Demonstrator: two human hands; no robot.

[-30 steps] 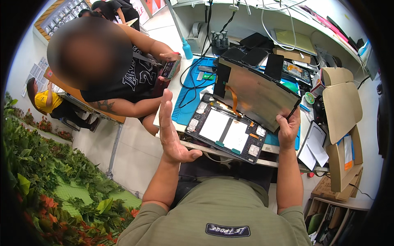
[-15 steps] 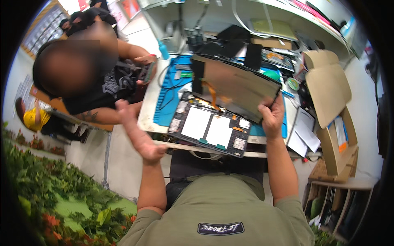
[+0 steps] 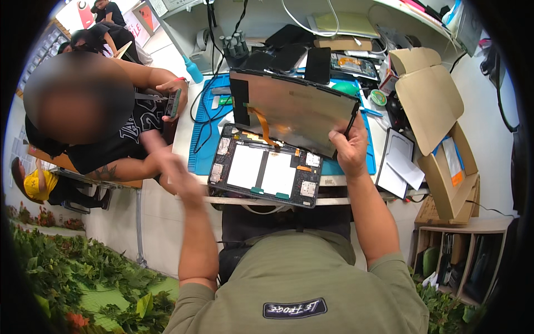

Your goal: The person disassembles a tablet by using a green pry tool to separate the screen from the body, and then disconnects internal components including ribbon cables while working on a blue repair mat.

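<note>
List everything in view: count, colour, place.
tablet body: one, black, at table's front edge
display panel: one, silvery-grey, tilted above body
ribbon cable: one, orange, between panel and body
mat: one, blue, beneath tablet body
table: one, white, centre
bottle: one, blue, table's far left
cardboard box: one, brown, right
papers: at least two, white, beside box
shelf: one, brown, lower right
foliage: uncounted, green, lower left
people: at least four, black or yellow tops, left
clutter: uncounted, mixed, table's back
left hand: one, blurred, left of tablet
right hand: one, bare, gripping panel's edge
</note>
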